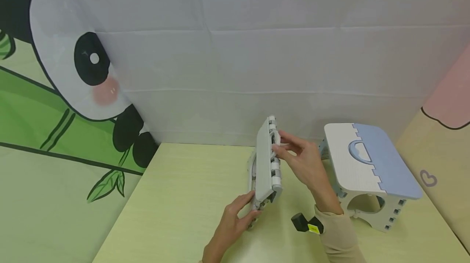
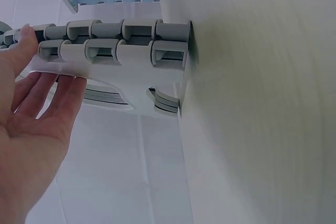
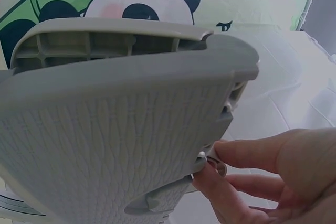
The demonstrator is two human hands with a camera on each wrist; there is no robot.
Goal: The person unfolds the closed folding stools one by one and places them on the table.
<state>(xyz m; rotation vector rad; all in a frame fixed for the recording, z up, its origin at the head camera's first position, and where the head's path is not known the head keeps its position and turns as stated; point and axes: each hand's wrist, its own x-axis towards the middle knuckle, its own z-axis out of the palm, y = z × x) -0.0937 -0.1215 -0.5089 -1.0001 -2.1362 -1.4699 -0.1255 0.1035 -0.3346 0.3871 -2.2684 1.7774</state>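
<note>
Nearest the head camera: the beige sleeve [image 1: 339, 238] of the right arm. Folded stool [image 1: 265, 161] is held on edge at mid-table, toward the far edge of the table [image 1: 191, 197]. Its near lower end is pinched by the left hand [image 1: 230, 220]; its handle [image 1: 277, 138] is pinched between thumb and fingertips of the right hand [image 1: 306, 163]. Woven top [image 3: 94, 140] is shown by right wrist only; doubled hinge rows [image 2: 135, 28] by left wrist only. Blue-and-white stool [image 1: 389, 161] is stood by the table's right edge.

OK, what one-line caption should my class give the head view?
Left hand and right hand grip a grey folding stool beside an unfolded white-and-blue stool.
</note>
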